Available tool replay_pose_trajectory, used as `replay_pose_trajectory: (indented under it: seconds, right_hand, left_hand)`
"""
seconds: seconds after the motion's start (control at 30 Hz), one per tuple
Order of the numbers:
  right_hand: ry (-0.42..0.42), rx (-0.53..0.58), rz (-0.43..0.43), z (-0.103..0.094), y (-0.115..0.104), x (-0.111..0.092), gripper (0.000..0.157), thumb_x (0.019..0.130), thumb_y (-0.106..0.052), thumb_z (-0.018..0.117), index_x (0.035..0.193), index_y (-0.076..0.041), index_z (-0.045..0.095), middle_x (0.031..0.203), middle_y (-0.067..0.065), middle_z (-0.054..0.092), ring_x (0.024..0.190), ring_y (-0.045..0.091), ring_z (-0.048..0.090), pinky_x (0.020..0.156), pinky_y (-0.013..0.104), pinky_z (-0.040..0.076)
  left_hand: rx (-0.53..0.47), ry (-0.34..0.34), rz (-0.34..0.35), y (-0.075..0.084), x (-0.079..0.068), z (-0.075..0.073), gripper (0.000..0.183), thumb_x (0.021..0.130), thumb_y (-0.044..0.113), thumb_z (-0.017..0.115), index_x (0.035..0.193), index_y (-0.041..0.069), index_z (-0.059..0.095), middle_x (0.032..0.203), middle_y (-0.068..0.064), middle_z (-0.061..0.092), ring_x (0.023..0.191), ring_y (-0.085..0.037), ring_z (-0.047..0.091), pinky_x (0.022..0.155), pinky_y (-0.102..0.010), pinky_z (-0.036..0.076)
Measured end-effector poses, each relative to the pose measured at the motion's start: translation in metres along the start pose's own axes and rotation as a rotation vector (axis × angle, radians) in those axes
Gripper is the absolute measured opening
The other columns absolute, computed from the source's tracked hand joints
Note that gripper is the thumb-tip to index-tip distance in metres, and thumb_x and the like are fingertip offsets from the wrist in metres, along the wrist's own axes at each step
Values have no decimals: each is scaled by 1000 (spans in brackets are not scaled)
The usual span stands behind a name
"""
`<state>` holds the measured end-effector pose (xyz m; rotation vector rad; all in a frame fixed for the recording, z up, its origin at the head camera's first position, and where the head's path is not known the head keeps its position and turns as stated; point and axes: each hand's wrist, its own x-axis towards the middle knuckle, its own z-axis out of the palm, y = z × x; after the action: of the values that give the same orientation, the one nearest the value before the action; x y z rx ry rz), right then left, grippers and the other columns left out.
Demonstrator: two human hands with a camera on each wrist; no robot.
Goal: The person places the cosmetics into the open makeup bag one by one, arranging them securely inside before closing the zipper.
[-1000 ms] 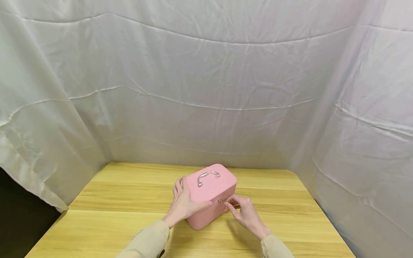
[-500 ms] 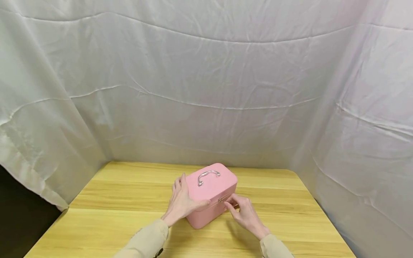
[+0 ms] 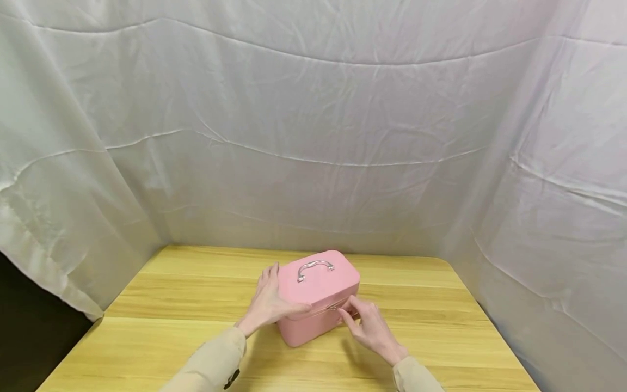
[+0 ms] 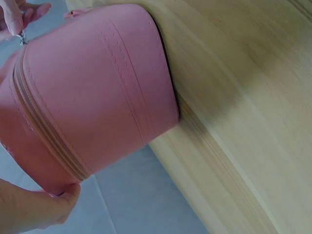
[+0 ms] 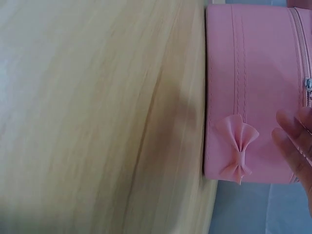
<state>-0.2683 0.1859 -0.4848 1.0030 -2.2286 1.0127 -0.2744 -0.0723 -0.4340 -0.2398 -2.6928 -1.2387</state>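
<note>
A pink vanity case (image 3: 318, 286) with a silver handle (image 3: 315, 265) on its lid stands upright on the wooden table, lid down. My left hand (image 3: 268, 302) holds its left end, thumb along the front lid edge and fingers around the far side. At the front, my right hand (image 3: 369, 325) pinches the metal zipper pull (image 4: 23, 38) between thumb and fingers. The zipper (image 4: 44, 126) runs round the case below the lid. A pink bow (image 5: 239, 148) decorates the front in the right wrist view, where a metal slider (image 5: 308, 84) also shows near the fingers.
The light wooden table (image 3: 186, 305) extends around the case on all sides. Grey-white cloth (image 3: 313, 136) hangs behind and along both sides of the table. A dark gap (image 3: 34, 326) lies at the lower left.
The left end of the case has shifted slightly left, turning it a little. My left hand has moved left with it. The zipper pull sits slightly farther left, and my right hand has barely moved.
</note>
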Motion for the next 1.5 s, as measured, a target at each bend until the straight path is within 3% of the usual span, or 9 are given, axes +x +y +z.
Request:
replay_pose_trajectory:
  seconds: [0.17, 0.37, 0.53, 0.7, 0.87, 1.1, 1.27, 1.5]
  right_hand:
    - [0, -9, -13, 1, -1, 0, 17, 86, 7, 69, 84, -7, 60, 72, 7, 71, 63, 0, 64, 57, 14, 55]
    - [-5, -5, -8, 1, 0, -1, 17, 87, 7, 69, 83, -7, 59, 70, 8, 70, 59, 12, 66, 57, 16, 55]
    - [18, -9, 5, -3, 3, -2, 15, 86, 9, 69, 83, -4, 60, 69, 8, 68, 59, 11, 63, 58, 15, 55]
    - [30, -19, 5, -8, 4, -2, 13, 86, 7, 69, 86, -5, 63, 70, 7, 69, 60, 10, 64, 60, 13, 55]
    - [39, -30, 2, -10, 5, -4, 14, 86, 8, 69, 84, -4, 63, 70, 6, 68, 60, 14, 65, 59, 17, 56]
    - [25, -23, 20, -17, 6, -8, 13, 85, 10, 69, 85, -2, 64, 70, 5, 69, 59, 19, 66, 59, 21, 58]
    - [2, 2, 6, -17, 7, -9, 14, 85, 10, 68, 86, -3, 63, 72, 9, 69, 61, 18, 67, 60, 24, 59]
    - [10, 25, -32, -16, 11, -10, 18, 84, 12, 68, 85, -6, 63, 71, 6, 69, 60, 15, 67, 62, 17, 58]
  left_hand:
    - [-6, -14, 10, -3, 2, -3, 135, 54, 47, 94, 154, -9, 24, 157, -32, 30, 146, -49, 31, 119, -63, 31]
    - [-6, -34, 21, -9, 4, -7, 136, 54, 46, 94, 156, -7, 22, 159, -31, 28, 147, -48, 30, 119, -63, 30]
    - [-55, -65, 35, -15, 7, -15, 137, 54, 44, 95, 157, -4, 20, 159, -29, 31, 146, -46, 34, 119, -62, 32]
    - [-108, -124, 80, -25, 13, -25, 138, 56, 40, 97, 158, -4, 16, 159, -28, 32, 145, -43, 38, 120, -59, 32]
    - [-114, -193, 156, -38, 24, -36, 138, 58, 38, 97, 158, -5, 12, 157, -28, 34, 145, -43, 37, 121, -59, 30]
    - [-120, -287, 208, -54, 39, -54, 135, 62, 36, 96, 159, -4, 11, 159, -27, 33, 148, -45, 32, 121, -60, 28]
    - [-148, -345, 207, -57, 44, -58, 132, 64, 34, 95, 159, -3, 10, 163, -25, 27, 149, -47, 28, 122, -60, 27]
    - [-197, -393, 156, -57, 41, -57, 128, 68, 34, 93, 161, 3, 11, 168, -22, 14, 152, -51, 17, 122, -65, 20]
